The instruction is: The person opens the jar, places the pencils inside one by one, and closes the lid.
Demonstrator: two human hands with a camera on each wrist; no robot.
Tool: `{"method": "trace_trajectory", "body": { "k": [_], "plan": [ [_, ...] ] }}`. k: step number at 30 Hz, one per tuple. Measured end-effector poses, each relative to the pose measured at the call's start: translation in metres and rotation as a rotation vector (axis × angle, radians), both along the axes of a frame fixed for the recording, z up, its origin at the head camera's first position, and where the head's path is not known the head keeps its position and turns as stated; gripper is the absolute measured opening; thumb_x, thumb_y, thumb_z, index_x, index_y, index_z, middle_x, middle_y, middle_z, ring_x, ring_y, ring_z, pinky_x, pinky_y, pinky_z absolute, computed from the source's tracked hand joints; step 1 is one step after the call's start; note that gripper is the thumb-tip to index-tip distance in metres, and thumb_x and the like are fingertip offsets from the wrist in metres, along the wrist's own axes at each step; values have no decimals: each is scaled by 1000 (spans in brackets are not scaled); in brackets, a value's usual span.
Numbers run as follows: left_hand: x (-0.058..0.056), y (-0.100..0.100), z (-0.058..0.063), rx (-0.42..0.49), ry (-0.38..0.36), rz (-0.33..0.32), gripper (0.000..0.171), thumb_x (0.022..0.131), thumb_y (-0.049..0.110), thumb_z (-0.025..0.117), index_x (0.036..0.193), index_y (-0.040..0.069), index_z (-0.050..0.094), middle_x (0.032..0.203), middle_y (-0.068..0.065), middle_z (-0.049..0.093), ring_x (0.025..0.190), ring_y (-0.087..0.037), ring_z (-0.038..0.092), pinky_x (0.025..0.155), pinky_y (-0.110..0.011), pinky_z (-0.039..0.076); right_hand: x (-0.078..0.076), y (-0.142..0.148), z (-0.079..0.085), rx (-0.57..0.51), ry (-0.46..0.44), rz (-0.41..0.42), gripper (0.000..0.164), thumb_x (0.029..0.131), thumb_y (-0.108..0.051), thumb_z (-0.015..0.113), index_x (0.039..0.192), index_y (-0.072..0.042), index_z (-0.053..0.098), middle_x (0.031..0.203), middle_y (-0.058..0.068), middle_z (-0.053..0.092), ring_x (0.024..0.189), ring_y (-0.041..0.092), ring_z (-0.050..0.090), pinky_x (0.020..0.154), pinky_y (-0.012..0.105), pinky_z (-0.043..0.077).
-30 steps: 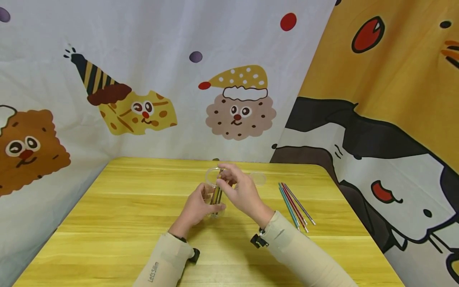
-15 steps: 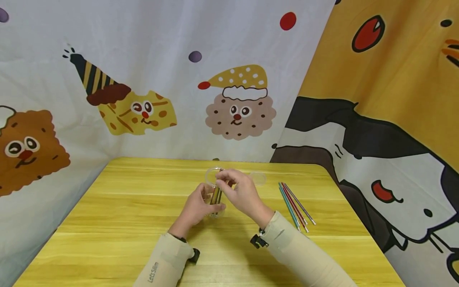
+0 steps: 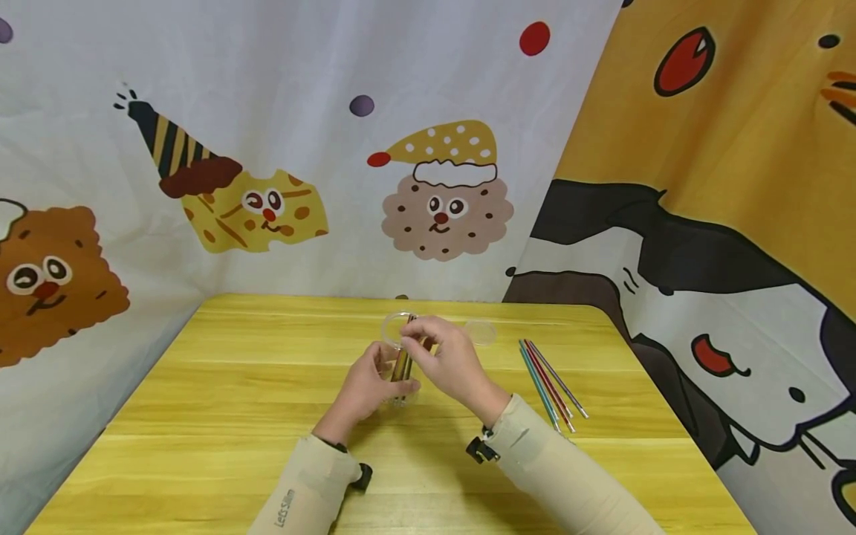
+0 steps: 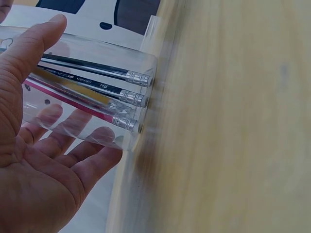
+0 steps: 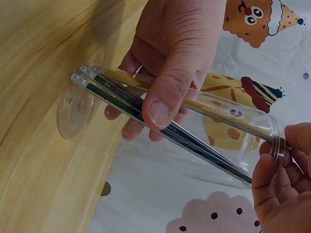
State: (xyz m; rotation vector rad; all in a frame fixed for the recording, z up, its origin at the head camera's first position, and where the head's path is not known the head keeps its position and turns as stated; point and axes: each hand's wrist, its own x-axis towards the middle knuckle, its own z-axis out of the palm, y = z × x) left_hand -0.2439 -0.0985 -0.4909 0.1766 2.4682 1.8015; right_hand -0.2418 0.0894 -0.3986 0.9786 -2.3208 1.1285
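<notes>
A clear plastic cylinder (image 4: 138,60) stands upright on the table, its round mouth at the top. Several pencils (image 4: 109,90) are inside, eraser ends down at the base; black, yellow and pink-red ones show. My left hand (image 3: 368,383) grips the cylinder around its lower part, thumb on the near side. Up at the mouth, my right hand (image 3: 446,353) has thumb and fingers at the rim (image 5: 278,145). In the right wrist view its fingers pinch the tip of a yellowish pencil (image 5: 233,121) that reaches the rim; the fingers partly hide that tip.
On the wooden table (image 3: 234,416), several pencils (image 3: 550,383) in teal, red and purple-grey lie fanned to the right. A clear round lid (image 3: 481,333) lies behind the right hand. A cartoon-printed cloth (image 3: 281,96) hangs beyond the table's far edge.
My right fingers have come down slightly and drawn together at the cylinder's mouth. The left hand, the cylinder and the loose pencils stay in place.
</notes>
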Motion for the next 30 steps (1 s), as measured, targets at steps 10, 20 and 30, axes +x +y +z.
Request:
{"method": "trace_trajectory", "body": {
  "k": [10,20,30],
  "plan": [
    [-1,-1,-4,2,-3,-5,62,85,37,94,132,19,57,151,-6,60,142,-42,56,112,-65,50,0,0,-1,12,-3,9,8,103,-15,74,107,-13,80,117,2,78,85,8,70,74,21,61],
    [-1,0,-6,-11,-5,-4,66,82,40,96,131,18,57,148,-5,62,139,-40,59,111,-63,52,6,-3,-2,53,199,-100,11,99,-14,78,104,-6,83,119,9,75,116,25,67,94,40,61],
    [-3,0,-6,-4,3,9,67,81,36,97,132,17,58,144,-5,64,136,-38,62,109,-61,54,2,3,-5,70,208,-204,14,99,-19,79,103,-6,85,120,11,75,116,28,67,99,45,60]
  ]
}}
